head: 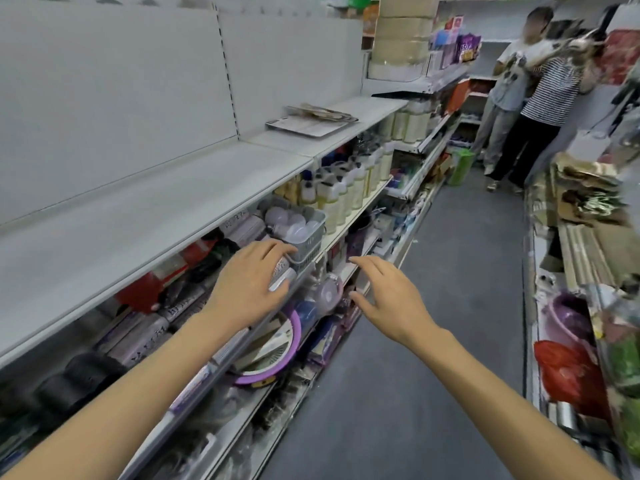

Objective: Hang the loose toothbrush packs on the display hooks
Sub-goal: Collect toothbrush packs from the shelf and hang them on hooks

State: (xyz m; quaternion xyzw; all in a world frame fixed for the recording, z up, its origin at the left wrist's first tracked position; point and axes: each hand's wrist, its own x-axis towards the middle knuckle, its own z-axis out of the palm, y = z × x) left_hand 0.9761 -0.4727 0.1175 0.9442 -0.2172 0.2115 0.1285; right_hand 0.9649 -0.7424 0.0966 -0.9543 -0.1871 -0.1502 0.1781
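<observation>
The left hand (249,285) rests flat, fingers straight, on packs at the shelf (145,216) edge beside a grey basket (308,244). The right hand (388,299) hovers over the aisle, fingers spread and holding nothing.

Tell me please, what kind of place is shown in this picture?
Most likely a small household goods shop: a narrow aisle between long metal shelves, rows of bottles on them, a grey basket of bulbs, and two people standing at the far end.

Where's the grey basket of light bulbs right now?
In the head view the grey basket sits on the left-hand shelving, second shelf down, just past the left hand and beside the row of pale bottles.
</observation>
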